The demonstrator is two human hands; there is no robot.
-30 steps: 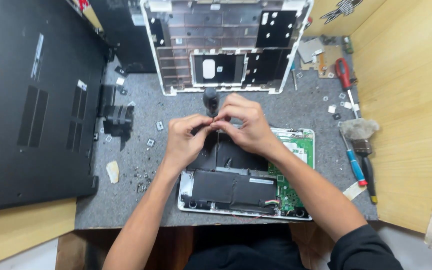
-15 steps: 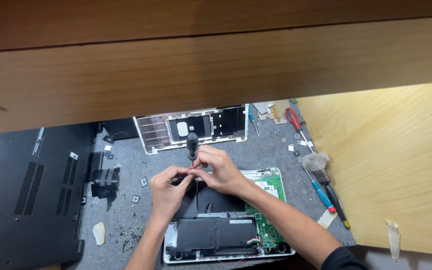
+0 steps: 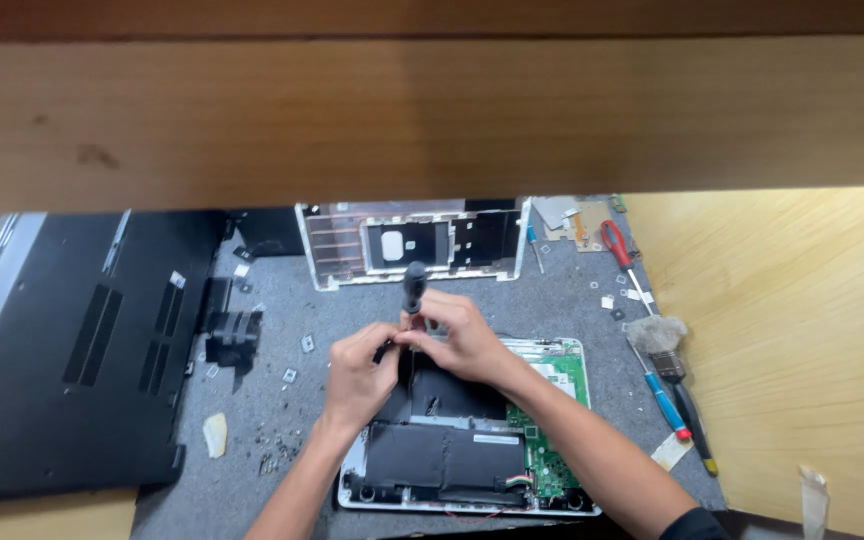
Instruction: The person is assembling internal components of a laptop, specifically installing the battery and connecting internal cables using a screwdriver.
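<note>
An opened white laptop base (image 3: 572, 352) lies on the grey mat, showing a black battery (image 3: 442, 458) and a green circuit board (image 3: 544, 440). Both my hands meet over its upper left part. My right hand (image 3: 464, 338) grips a black-handled screwdriver (image 3: 414, 283) that stands nearly upright. My left hand (image 3: 360, 375) pinches at the screwdriver's lower end with its fingertips. The tip and whatever lies under it are hidden by my fingers.
A white keyboard frame (image 3: 412, 243) lies beyond my hands. A black laptop cover (image 3: 72, 350) lies at the left, with a small black part (image 3: 232, 335) beside it. Screwdrivers (image 3: 617, 245) and a brush (image 3: 664, 345) line the right. Loose screws dot the grey mat (image 3: 282, 420). A wooden shelf (image 3: 432, 110) overhangs.
The view has tilted up, so the wooden shelf now fills the top of the frame. My hands stay together on the screwdriver over the laptop base.
</note>
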